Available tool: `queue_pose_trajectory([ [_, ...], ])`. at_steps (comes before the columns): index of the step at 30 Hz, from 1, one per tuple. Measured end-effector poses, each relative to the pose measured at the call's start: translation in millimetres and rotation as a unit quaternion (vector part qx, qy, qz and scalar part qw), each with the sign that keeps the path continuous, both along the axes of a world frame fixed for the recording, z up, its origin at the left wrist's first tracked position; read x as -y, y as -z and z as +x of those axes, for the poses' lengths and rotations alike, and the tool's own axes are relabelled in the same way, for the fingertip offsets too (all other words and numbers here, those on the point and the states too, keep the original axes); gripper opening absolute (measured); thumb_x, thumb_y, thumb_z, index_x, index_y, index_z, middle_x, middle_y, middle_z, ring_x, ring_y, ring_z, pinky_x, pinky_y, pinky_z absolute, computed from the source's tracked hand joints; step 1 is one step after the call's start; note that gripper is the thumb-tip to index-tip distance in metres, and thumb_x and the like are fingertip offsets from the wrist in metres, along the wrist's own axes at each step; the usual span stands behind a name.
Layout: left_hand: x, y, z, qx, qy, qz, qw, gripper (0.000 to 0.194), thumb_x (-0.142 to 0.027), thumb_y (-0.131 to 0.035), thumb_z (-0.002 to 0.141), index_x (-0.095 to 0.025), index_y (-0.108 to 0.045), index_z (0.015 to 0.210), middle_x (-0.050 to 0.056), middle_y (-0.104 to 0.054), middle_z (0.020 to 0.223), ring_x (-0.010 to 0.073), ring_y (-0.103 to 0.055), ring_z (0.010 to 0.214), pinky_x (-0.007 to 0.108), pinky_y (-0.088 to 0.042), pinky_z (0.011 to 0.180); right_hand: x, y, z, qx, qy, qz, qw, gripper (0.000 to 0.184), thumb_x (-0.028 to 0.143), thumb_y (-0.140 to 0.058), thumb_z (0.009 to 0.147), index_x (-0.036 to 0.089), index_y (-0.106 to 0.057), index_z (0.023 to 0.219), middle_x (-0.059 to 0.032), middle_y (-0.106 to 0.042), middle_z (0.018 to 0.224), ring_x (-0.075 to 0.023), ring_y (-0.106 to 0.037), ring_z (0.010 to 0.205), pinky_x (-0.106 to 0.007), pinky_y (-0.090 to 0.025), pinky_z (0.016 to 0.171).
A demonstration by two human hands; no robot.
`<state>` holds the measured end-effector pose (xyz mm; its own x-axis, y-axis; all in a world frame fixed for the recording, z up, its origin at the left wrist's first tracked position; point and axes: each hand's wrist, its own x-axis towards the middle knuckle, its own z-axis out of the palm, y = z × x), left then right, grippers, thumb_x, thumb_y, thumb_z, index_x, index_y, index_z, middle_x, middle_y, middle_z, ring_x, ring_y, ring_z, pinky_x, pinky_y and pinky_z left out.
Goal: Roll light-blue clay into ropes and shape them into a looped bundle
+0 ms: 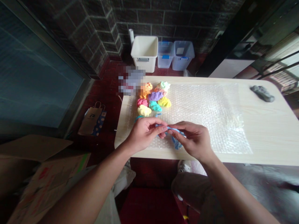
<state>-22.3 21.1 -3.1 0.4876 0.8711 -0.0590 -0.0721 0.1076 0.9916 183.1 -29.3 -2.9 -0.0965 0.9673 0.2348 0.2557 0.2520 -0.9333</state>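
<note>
My left hand (pixel 148 131) and my right hand (pixel 195 137) meet above the near edge of the table. Their thumbs and fingertips pinch a thin, soft light blue strip (pixel 173 128), stretched between them. Below my right hand a crumpled blue piece (pixel 177 143) hangs or lies; whether it joins the strip I cannot tell. A small blue bit (pixel 158 115) lies just beyond my left fingers. Past that hand sit several soft, crumpled bundles, among them a pale yellow one (pixel 144 110), a teal one (pixel 155 106) and a purple one (pixel 156 95).
Bubble wrap (pixel 205 115) covers much of the pale wooden table (pixel 263 133). A grey crumpled bundle (pixel 262 93) lies at the far right. Behind the table stand a white bin (pixel 144 59) and two clear tubs. On the left floor are a paper bag (pixel 91 119) and an open cardboard box (pixel 49 180).
</note>
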Motion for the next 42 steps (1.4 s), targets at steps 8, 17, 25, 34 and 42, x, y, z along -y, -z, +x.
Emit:
queue_pose_trajectory([
  [8, -1, 3.2, 0, 0.018, 0.003, 0.010, 1.000, 0.023, -0.029, -0.082, 0.088, -0.013, -0.077, 0.104, 0.005, -0.077, 0.082, 0.0147, -0.073, 0.073, 0.025, -0.060, 0.071, 3, 5.3, 0, -0.048, 0.009, -0.074, 0.996, 0.017, 0.029, -0.080, 0.094, 0.022, -0.084, 0.109, -0.0057, -0.085, 0.093, -0.0197, -0.080, 0.078, -0.028, -0.060, 0.066],
  [17, 2, 0.3, 0, -0.005, 0.003, 0.009, 1.000, 0.024, -0.036, -0.079, 0.092, -0.013, -0.075, 0.095, 0.003, -0.073, 0.071, 0.0144, -0.071, 0.066, 0.026, -0.059, 0.066, 1, -1.9, 0, 0.017, -0.001, 0.017, 1.000, 0.018, 0.019, -0.079, 0.094, 0.027, -0.085, 0.109, -0.0045, -0.084, 0.096, -0.0191, -0.077, 0.082, -0.032, -0.057, 0.073],
  [25, -1, -0.9, 0, 0.006, 0.011, -0.011, 1.000, 0.023, -0.033, -0.080, 0.090, -0.011, -0.075, 0.095, 0.004, -0.074, 0.073, 0.0132, -0.071, 0.066, 0.023, -0.059, 0.065, 1, 3.6, 0, -0.030, -0.017, -0.024, 0.999, 0.018, 0.021, -0.079, 0.094, 0.025, -0.082, 0.111, -0.0067, -0.082, 0.098, -0.0213, -0.076, 0.086, -0.034, -0.057, 0.075],
  [34, -1, -5.2, -2, -0.017, 0.026, -0.026, 0.999, 0.028, -0.039, -0.077, 0.092, -0.011, -0.075, 0.089, 0.003, -0.071, 0.067, 0.0112, -0.067, 0.058, 0.021, -0.054, 0.058, 0, -0.8, 0, 0.052, -0.009, 0.042, 0.998, 0.009, 0.019, -0.077, 0.094, 0.023, -0.081, 0.102, -0.0043, -0.081, 0.089, -0.0172, -0.072, 0.076, -0.031, -0.054, 0.067],
  [42, -1, -3.7, 0, 0.027, 0.033, -0.056, 0.998, 0.029, -0.040, -0.080, 0.090, -0.011, -0.075, 0.094, 0.003, -0.073, 0.074, 0.0130, -0.071, 0.063, 0.023, -0.059, 0.061, -1, -2.9, -1, 0.037, -0.018, 0.061, 0.997, 0.010, 0.015, -0.076, 0.094, 0.023, -0.081, 0.097, -0.0045, -0.082, 0.091, -0.0177, -0.074, 0.078, -0.031, -0.056, 0.070],
])
